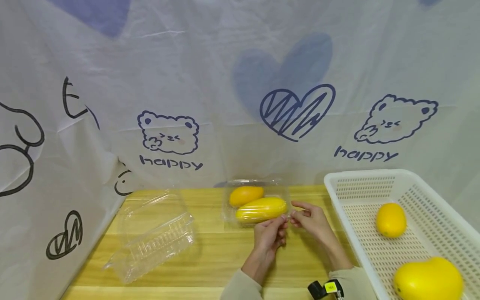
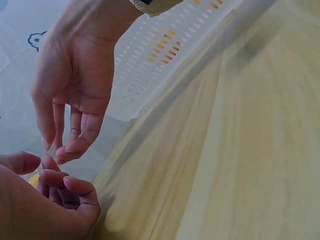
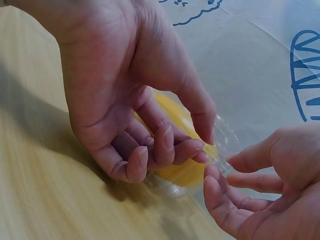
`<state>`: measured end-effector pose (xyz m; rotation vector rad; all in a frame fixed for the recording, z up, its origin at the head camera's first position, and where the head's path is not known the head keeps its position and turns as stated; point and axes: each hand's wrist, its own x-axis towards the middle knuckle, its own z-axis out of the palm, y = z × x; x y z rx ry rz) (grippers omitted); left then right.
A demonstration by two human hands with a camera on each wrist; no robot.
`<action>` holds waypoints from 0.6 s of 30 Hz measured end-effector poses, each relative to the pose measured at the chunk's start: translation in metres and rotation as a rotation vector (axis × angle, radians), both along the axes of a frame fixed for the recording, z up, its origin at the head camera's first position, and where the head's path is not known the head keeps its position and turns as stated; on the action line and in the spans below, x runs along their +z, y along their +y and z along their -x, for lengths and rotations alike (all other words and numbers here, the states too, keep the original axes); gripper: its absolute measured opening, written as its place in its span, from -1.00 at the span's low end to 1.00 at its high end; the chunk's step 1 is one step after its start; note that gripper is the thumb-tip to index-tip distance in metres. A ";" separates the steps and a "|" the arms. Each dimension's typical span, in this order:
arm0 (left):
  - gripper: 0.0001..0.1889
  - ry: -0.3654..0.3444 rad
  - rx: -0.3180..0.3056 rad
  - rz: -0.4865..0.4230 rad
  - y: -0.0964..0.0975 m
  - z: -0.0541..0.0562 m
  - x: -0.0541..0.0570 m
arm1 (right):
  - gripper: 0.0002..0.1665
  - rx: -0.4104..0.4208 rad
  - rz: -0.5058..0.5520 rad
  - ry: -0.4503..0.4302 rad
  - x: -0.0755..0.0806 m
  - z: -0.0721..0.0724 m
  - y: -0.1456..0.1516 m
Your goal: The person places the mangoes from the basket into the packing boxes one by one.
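Observation:
A clear plastic clamshell box [image 1: 229, 216] stands near the back of the wooden table, its lid over the contents. Inside lie a rounded orange-yellow fruit [image 1: 245, 195] and a longer, glossy yellow fruit [image 1: 261, 209]. At the box's near right corner, my left hand [image 1: 268, 235] pinches the thin plastic edge between thumb and fingers. Facing it from the right, my right hand [image 1: 316, 223] pinches the same corner, fingertips almost touching the left ones. The right wrist view shows the crinkled rim [image 3: 222, 162] between both hands' fingertips.
A second clear clamshell [image 1: 157, 237] lies unfolded on the left of the table [image 1: 210, 266]. To the right, a white perforated basket [image 1: 339, 208] holds a round orange-yellow fruit [image 1: 391, 221] and a larger yellow one [image 1: 429, 278]. A printed cloth [image 1: 225, 125] hangs behind.

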<state>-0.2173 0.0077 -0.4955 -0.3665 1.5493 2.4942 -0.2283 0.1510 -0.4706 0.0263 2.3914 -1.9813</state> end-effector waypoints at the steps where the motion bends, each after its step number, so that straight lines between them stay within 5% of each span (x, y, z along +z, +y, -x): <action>1: -0.86 -0.002 0.001 -0.005 0.000 0.000 0.000 | -0.49 -0.003 0.005 -0.004 0.000 0.000 0.000; 18: -0.90 -0.050 -0.008 -0.002 -0.003 0.002 -0.003 | -0.55 -0.050 0.090 -0.075 0.000 0.000 -0.005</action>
